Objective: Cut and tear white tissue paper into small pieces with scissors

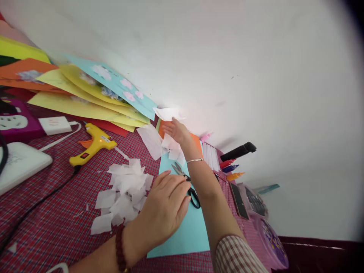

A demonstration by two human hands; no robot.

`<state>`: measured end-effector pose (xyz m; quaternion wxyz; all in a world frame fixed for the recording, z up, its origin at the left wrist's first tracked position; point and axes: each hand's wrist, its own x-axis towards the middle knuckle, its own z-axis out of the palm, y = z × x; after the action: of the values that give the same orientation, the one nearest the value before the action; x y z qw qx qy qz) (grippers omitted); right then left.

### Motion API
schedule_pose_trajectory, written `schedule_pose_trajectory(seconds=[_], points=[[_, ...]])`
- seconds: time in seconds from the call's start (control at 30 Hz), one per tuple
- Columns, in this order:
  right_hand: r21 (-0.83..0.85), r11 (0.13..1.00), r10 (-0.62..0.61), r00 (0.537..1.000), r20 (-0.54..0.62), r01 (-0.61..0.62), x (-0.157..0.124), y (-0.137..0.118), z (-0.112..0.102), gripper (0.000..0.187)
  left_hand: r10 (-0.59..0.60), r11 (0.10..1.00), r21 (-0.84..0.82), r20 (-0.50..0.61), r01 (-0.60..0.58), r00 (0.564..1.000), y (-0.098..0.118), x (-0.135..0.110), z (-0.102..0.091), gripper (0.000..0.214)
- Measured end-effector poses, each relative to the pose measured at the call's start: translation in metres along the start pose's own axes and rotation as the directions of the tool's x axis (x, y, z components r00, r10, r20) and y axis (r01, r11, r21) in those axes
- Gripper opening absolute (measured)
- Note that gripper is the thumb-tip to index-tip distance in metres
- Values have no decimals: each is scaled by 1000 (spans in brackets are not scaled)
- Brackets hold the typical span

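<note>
My left hand [166, 201], with a dark red bead bracelet at the wrist, hovers over a light blue sheet [182, 237]. Its fingers are loosely bent and apart, and I see nothing held in them. Close by its fingertips lie scissors [194, 198] with black handles, partly covered by the hand. My right hand [179, 132] reaches toward the wall with fingers stretched out. Just beyond it, a white paper piece [167, 113] is by the wall; whether they touch is unclear. More thin white paper [150, 141] lies under and beside that hand.
A pile of white paper squares [126, 189] lies left of my left hand. Beyond it are a yellow glue gun [95, 144], a purple power strip [21, 121] and stacked coloured sheets [93, 100]. Paint tubes [234, 176], a phone [239, 201] and a round tub [271, 242] stand right.
</note>
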<state>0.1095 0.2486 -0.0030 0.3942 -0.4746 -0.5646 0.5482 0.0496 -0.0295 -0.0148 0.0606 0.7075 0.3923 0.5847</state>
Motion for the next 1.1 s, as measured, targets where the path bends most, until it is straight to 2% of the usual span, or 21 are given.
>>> schedule_pose_trajectory(seconds=[0.03,0.07,0.13,0.17,0.2,0.23,0.27,0.3,0.33,0.4,0.43,0.5,0.57,0.7,0.8,0.87,0.93,0.97,1.03,1.1], points=[[-193,981,-6,999,52,16,-2,4,9,41,-9,1000,-2,3,9,1000,0,0,-1,19],[-395,916,-36,994,105,74,-6,8,18,53,-14,1000,-5,10,14,1000,0,0,-1,18],[-677,694,-124,967,222,244,-13,17,33,71,-13,1000,-6,34,13,999,-1,0,-1,15],[-747,586,-157,948,276,315,-17,21,40,69,-12,1000,0,50,12,999,-1,0,0,14],[-785,508,-182,935,303,354,-20,23,44,57,-13,1000,8,65,12,998,-2,0,0,14],[-801,474,-212,930,300,366,-24,24,47,43,-16,1000,15,79,15,997,-3,0,0,14],[-794,491,-245,932,269,358,-27,24,47,30,-20,1000,19,90,18,996,-3,1,0,14],[-757,558,-278,936,214,339,-31,21,46,20,-22,1000,18,94,21,995,-3,2,0,15],[-675,666,-301,942,146,317,-35,17,43,15,-24,1000,11,91,23,996,-3,3,-1,16],[-354,893,-281,959,41,277,-45,3,33,12,-21,1000,-22,74,22,997,-1,5,-3,16],[-152,957,-245,969,22,246,-52,-6,27,12,-18,999,-45,65,21,998,0,6,-4,17],[179,970,-175,984,31,167,-68,-26,15,8,-15,995,-93,62,21,998,2,6,-5,18],[342,933,-142,988,59,113,-84,-49,8,5,-24,991,-129,79,34,997,2,4,-4,20],[450,881,-199,977,76,145,-111,-89,6,8,-85,978,-177,144,110,986,-7,0,4,26],[504,845,-238,970,54,180,-129,-110,8,9,-224,926,-262,198,271,954,-16,-1,10,21],[533,831,-210,977,31,162,-143,-117,8,11,-374,808,-397,223,434,900,-18,0,11,10],[556,822,-167,986,27,125,-160,-117,4,18,-501,579,-578,306,576,810,-18,2,8,33],[571,813,-153,988,19,115,-168,-115,1,21,-520,427,-655,386,623,762,-17,5,6,41],[570,812,-133,991,-25,123,-186,-105,-8,26,-484,131,-697,576,705,659,-17,10,1,35],[527,839,-123,991,-57,134,-206,-87,-20,25,-474,-15,-628,690,778,548,-17,14,-5,21]])
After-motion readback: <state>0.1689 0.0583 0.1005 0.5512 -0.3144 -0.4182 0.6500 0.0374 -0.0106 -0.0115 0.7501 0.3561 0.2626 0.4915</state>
